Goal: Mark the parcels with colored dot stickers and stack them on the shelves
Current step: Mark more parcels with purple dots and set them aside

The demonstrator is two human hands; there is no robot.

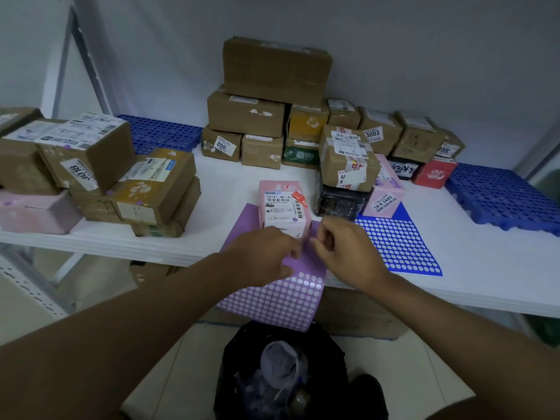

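The left hand (266, 256) lies on the purple sticker sheet (278, 295), and its fingers reach forward to the near bottom edge of the pink parcel (285, 207); whether they pinch something I cannot tell. The right hand (348, 253) is just beside it, with fingers curled and the thumb and forefinger tips brought close together near the same corner of the parcel; whether a sticker is between them is too small to see.

The pink parcel stands on the far part of the purple sheet, on the white shelf (454, 268). Its label reads "501E- M1 A2", and one purple dot is on the label's lower right part.

There are two sticker sheets: the purple one, which hangs over the shelf edge, and a blue sticker sheet (400, 244) to the right. A second pink box (385, 192) behind the blue sheet shows "58-4-3405". Brown cardboard boxes in the back carry tags "002" (225, 146) and "3003" (372, 134); a box in the left pile reads "3018" (79, 174).

Two blue plastic grids (500, 195) lie on the shelf, one at each side. Below the shelf stands a bin with a black bag (285, 374).
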